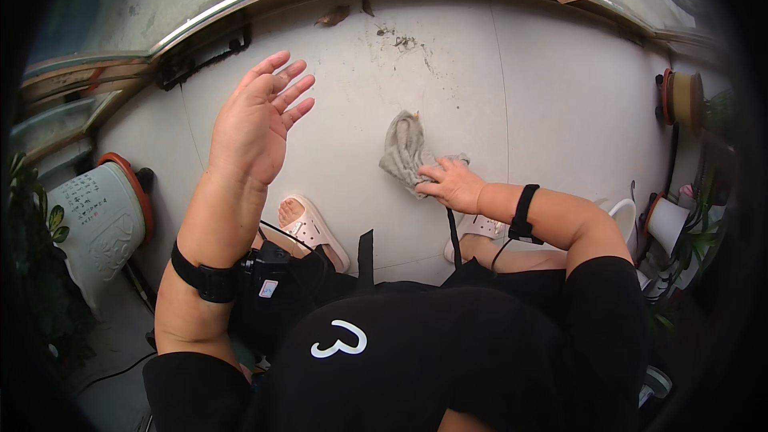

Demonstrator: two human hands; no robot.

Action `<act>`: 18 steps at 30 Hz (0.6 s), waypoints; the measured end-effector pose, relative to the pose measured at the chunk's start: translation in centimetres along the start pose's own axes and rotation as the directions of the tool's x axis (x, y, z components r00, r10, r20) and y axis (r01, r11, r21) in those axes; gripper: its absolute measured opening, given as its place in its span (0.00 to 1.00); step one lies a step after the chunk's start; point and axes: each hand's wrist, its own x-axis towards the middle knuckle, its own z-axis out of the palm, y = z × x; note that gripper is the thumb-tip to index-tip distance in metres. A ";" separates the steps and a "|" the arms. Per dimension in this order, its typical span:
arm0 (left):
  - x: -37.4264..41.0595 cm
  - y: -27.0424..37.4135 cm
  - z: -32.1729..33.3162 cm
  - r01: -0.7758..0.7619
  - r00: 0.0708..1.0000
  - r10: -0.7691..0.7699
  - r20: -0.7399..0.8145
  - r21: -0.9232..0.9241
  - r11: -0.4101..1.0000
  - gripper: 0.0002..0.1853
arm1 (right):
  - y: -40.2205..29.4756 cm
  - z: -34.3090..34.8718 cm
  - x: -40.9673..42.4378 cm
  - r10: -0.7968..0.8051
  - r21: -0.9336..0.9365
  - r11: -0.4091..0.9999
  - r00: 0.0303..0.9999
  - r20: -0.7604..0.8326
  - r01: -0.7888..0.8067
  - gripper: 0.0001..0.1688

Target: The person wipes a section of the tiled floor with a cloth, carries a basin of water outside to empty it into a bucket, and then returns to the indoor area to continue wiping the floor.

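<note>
A crumpled grey cloth [403, 153] lies on the pale tiled floor [558, 102] in front of me. My right hand [454, 185] grips the cloth's near right part, fingers curled into it. Raised at the left, my left hand [261, 111] holds nothing; its fingers are apart and the palm faces right. Dark dirt crumbs and smears [407, 43] mark the floor beyond the cloth. Two dry brown leaves, one of them broad [333, 15], lie near the far wall.
Pink slippers [315, 228] are on my feet. At the left stands a white plant pot [99, 216] on a wheeled reddish saucer. More pots, among them a yellowish one [684, 98], line the right side. A window frame [240, 3] edges the far side.
</note>
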 end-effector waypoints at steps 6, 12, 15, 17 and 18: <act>0.1 1.3 -1.0 -0.017 0.997 0.015 0.070 0.032 0.999 0.22 | 2.0 8.5 8.7 -0.020 -0.157 0.986 0.984 0.175 0.048 0.27; -1.7 0.1 0.8 0.191 0.875 -0.252 0.413 0.184 0.964 0.19 | 9.2 -1.5 16.3 0.449 -0.096 0.852 0.813 -0.371 -0.514 0.23; -1.1 -0.1 0.8 0.189 0.762 -0.343 0.549 0.319 0.929 0.19 | 9.6 -4.4 16.0 0.590 0.130 0.783 0.660 -0.465 -0.608 0.20; -0.7 -0.4 0.2 0.047 0.737 -0.303 0.604 0.402 0.914 0.20 | 7.7 -5.3 15.4 0.489 0.122 0.843 0.650 -0.581 -0.524 0.21; -0.5 -0.3 0.3 -0.004 0.694 -0.295 0.656 0.414 0.910 0.20 | 6.2 -6.0 14.7 0.477 0.144 0.856 0.654 -0.586 -0.496 0.22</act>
